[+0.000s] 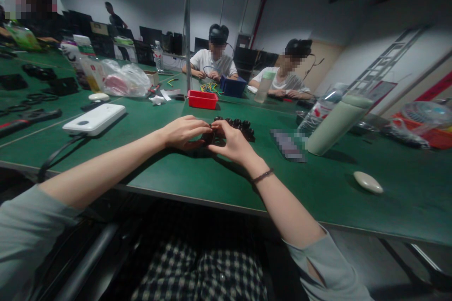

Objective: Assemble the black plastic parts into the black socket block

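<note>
Both of my hands meet over the green table (169, 174), around a small black part (209, 137). My left hand (185, 132) holds it from the left, its fingers bent over the top and the thumb below. From the right, my right hand (231, 141) grips the same part between thumb and fingers. Fingers cover much of the part, so its shape is unclear. Just behind my right hand lies a cluster of black toothed pieces (244, 128). A red tray (202, 99) stands farther back.
A white power bank (95, 120) with a black cable lies left. On the right are a phone (287, 145), a green bottle (339, 124) and a pale oval object (367, 182). Two people sit across the table by a blue bin (233, 86); a metal pole (188, 23) stands behind.
</note>
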Demonstrator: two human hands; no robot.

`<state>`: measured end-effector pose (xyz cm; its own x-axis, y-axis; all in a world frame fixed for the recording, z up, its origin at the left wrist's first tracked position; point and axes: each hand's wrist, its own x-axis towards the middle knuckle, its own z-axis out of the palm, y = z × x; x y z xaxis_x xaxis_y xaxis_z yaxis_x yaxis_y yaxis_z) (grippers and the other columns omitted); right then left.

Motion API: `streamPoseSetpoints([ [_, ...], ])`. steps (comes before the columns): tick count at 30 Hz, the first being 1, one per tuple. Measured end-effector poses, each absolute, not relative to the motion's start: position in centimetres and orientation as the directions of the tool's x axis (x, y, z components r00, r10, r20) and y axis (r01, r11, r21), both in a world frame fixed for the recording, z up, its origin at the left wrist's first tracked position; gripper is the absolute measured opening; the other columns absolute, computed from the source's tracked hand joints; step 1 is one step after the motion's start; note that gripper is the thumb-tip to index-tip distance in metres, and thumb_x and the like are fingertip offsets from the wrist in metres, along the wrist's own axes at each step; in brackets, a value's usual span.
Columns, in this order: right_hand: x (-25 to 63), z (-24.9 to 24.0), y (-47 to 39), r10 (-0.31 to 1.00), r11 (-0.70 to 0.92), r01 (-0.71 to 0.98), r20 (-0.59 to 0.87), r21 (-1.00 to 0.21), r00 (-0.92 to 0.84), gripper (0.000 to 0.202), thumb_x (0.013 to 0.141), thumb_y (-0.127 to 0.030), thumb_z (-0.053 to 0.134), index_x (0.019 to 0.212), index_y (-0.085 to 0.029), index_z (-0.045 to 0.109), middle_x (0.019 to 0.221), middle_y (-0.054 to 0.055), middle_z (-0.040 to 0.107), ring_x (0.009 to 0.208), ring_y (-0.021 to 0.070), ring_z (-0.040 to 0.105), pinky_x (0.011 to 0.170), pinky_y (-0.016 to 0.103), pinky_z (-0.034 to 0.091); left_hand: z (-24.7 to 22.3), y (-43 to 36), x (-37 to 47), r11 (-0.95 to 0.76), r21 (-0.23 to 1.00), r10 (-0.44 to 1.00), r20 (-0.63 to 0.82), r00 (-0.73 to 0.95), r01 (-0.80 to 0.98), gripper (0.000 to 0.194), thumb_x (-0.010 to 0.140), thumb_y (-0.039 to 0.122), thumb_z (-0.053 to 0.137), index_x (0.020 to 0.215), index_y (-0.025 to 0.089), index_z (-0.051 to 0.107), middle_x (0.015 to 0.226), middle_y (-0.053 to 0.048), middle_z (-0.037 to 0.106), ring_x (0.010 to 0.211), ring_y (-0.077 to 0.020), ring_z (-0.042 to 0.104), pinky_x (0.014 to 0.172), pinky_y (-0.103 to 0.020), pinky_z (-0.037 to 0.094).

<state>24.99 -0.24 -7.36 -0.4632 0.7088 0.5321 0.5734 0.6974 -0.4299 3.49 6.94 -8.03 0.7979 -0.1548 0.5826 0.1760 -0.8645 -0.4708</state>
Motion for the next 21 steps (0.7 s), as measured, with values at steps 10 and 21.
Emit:
streamPoseSetpoints([
  [10, 25.09, -7.36, -0.18, 0.707, 0.700, 0.568, 0.532, -0.433, -0.465, 0.051, 0.071, -0.018, 0.075, 0.116, -0.018, 0.050, 0.117, 0.013, 0.066, 0.110, 0.0245, 0.066, 0.094, 0.040, 0.055, -7.81, 6.70, 3.45, -0.863, -0.476, -0.163, 0.581, 0.798, 0.170, 0.028, 0.092, 0.025, 0.049, 0.115, 0.012, 0.054, 0.099, -0.013, 0.071, 0.079, -0.0171, 0.068, 0.068, -0.030, 0.052],
  [21, 25.12, -7.48, -0.09, 0.699, 0.706, 0.570, 0.545, -0.422, -0.463, 0.051, 0.071, -0.019, 0.075, 0.116, -0.019, 0.051, 0.115, 0.011, 0.066, 0.107, 0.0241, 0.066, 0.093, 0.041, 0.055, -8.11, 6.95, 3.39, -0.863, -0.467, -0.135, 0.581, 0.803, 0.193, 0.031, 0.092, 0.028, 0.050, 0.119, 0.013, 0.053, 0.102, -0.014, 0.071, 0.085, -0.0181, 0.069, 0.072, -0.031, 0.052],
])
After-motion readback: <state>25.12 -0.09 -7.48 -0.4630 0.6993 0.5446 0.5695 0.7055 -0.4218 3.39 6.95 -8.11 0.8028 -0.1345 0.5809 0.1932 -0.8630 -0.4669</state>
